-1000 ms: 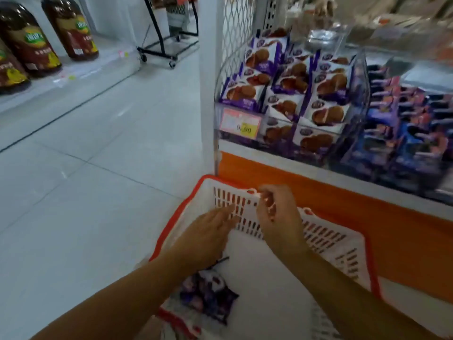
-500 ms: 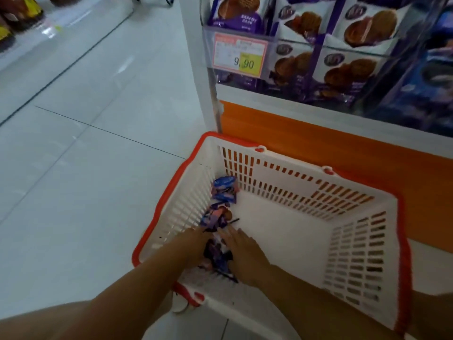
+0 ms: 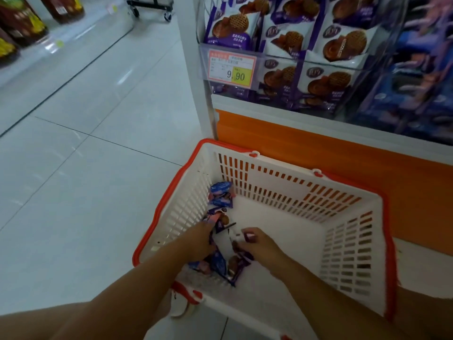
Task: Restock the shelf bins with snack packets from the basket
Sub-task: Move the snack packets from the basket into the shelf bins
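Note:
A white basket with a red rim (image 3: 348, 253) stands on the floor against the shelf's orange base. Small purple and blue snack packets (image 3: 220, 200) lie heaped in its left corner. My left hand (image 3: 196, 241) reaches down into the heap, its fingertips hidden among the packets. My right hand (image 3: 262, 246) curls its fingers round the edge of a white and purple packet (image 3: 224, 244) lying between the two hands. Above the basket, a clear shelf bin (image 3: 326, 67) holds purple and white cookie packets.
A price tag reading 9.90 (image 3: 232, 69) hangs on the bin's front. A neighbouring bin (image 3: 416, 89) to the right holds blue packets. Across the tiled aisle (image 3: 85, 168), a low shelf carries dark bottles (image 3: 22, 23). A wheeled black frame (image 3: 152, 6) stands far back.
Both hands dropped from the basket's far rim into its left corner onto the packets. My right hand has since shifted right, gripping a packet. The view tilted downward.

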The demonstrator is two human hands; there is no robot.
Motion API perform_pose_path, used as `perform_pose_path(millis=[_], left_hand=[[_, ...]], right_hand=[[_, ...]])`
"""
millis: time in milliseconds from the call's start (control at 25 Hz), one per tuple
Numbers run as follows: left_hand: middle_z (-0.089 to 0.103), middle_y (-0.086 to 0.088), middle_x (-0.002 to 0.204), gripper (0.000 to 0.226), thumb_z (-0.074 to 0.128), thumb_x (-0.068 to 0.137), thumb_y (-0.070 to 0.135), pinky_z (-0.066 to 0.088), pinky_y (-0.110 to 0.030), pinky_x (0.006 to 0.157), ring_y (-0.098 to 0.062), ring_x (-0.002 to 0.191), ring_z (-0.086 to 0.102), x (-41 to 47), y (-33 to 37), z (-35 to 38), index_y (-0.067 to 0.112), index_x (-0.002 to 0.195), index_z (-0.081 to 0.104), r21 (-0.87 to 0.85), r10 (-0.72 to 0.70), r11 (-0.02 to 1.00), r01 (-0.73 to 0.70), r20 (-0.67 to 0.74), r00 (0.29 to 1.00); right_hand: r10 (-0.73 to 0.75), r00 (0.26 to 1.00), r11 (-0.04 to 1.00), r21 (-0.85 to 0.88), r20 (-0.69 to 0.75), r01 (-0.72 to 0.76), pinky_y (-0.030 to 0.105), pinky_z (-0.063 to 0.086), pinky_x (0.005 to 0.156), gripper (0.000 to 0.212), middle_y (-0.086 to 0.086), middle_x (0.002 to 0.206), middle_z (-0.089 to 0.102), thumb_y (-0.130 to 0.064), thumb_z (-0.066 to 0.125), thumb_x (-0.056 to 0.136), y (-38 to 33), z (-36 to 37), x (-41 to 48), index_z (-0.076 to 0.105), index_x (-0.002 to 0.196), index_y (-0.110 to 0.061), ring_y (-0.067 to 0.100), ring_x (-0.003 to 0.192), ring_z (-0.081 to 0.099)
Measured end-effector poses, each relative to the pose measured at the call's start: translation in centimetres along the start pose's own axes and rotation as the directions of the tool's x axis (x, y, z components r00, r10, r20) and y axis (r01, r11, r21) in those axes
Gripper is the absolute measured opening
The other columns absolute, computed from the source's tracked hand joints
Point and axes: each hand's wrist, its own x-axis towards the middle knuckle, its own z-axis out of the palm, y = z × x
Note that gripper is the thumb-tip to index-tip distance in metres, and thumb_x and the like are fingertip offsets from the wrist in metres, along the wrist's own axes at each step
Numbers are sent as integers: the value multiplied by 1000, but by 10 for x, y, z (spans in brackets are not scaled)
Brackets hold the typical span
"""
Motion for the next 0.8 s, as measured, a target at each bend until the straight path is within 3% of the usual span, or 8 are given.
perform_pose_path(millis=[40,160,240,320,440,600,680,800], left_hand=[[41,-1,146,63,61,94,26,33,-30,110,-22,136,38,-2,9,-8,16,149,32,-107,0,994,-2,-21,1000],[65,-2,118,21,64,91,22,51,-32,94,-22,113,60,-6,33,-27,21,112,62,-472,-10,881,-18,-57,998],[68,-5,117,24,68,89,18,54,-35,94,-20,107,65,-11,47,-34,21,113,66,-762,-56,647,15,-28,998],[70,-3,115,31,71,87,18,57,-30,87,-16,105,67,-15,57,-35,21,118,67,-858,-41,513,-6,-32,999],[73,-1,109,24,67,90,18,58,-31,84,-14,99,70,-23,75,-38,21,114,67,-890,1,454,-37,-40,999],[75,-4,101,15,63,94,16,58,-33,83,-16,92,72,-31,88,-47,15,108,67,-902,-30,418,-106,-131,991],[75,-3,97,16,63,94,17,58,-34,83,-16,90,73,-36,94,-56,12,109,67,-888,-26,431,-161,-190,981],[76,-2,92,11,62,94,19,58,-34,86,-16,87,73,-49,109,-90,14,97,72,-834,27,480,-272,-295,955]], right_hand=[[72,997,972,224,11,-72,33,54,73,32,11,99,69,-24,71,86,-10,-13,-7,61,112,-9,24,89,67],[20,999,851,524,40,-38,29,52,71,21,10,97,74,-21,58,95,-25,-46,-25,61,112,-11,21,82,69],[-51,999,766,643,14,30,34,53,77,22,11,108,73,-16,52,98,-28,-61,-34,61,118,-15,25,89,69],[-88,996,724,685,-26,82,37,56,79,24,10,112,71,-13,52,98,-33,-71,-43,60,120,-18,28,92,70],[-139,988,725,674,-62,145,34,56,75,26,9,113,71,-13,54,96,-43,-82,-57,61,121,-17,28,95,69],[-126,982,806,563,-142,185,37,56,83,31,5,111,71,-19,58,95,-55,-87,-73,57,126,-21,27,99,68],[-136,964,842,486,-228,234,32,56,77,39,-1,102,73,-24,65,91,-68,-87,-81,55,128,-28,20,93,70],[-319,868,859,271,-381,435,18,53,66,53,-22,96,65,-20,71,85,-112,-95,-105,45,124,-46,-2,83,67]])
